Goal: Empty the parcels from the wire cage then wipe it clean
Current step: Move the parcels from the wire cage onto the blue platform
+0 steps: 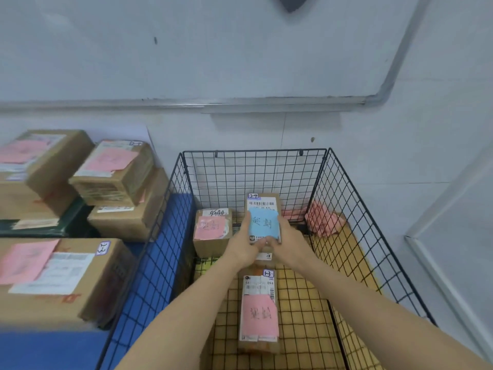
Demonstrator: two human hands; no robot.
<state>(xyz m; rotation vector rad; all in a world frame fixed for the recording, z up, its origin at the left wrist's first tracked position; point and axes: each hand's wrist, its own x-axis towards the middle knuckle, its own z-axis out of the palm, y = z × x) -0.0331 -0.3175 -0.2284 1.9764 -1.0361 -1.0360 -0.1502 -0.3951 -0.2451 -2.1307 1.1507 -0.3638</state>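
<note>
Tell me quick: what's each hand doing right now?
Left hand: grips the blue-labelled parcel, left side.
Right hand: grips the same parcel, right side.

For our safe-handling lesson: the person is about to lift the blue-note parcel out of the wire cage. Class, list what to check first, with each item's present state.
1. Both hands on the load: left hand and right hand grip the blue-note parcel at its sides: ok.
2. Way up open: the wire cage has no lid: ok.
3. Load free of the parcel beneath: cannot tell.
4. Set-down room: bare blue surface left of the cage: ok.
5. Cage emptied: back pink-note parcel and front pink-note parcel remain: not ok.
6. Wiping cloth at hand: pink cloth at the back right corner: ok.
</note>
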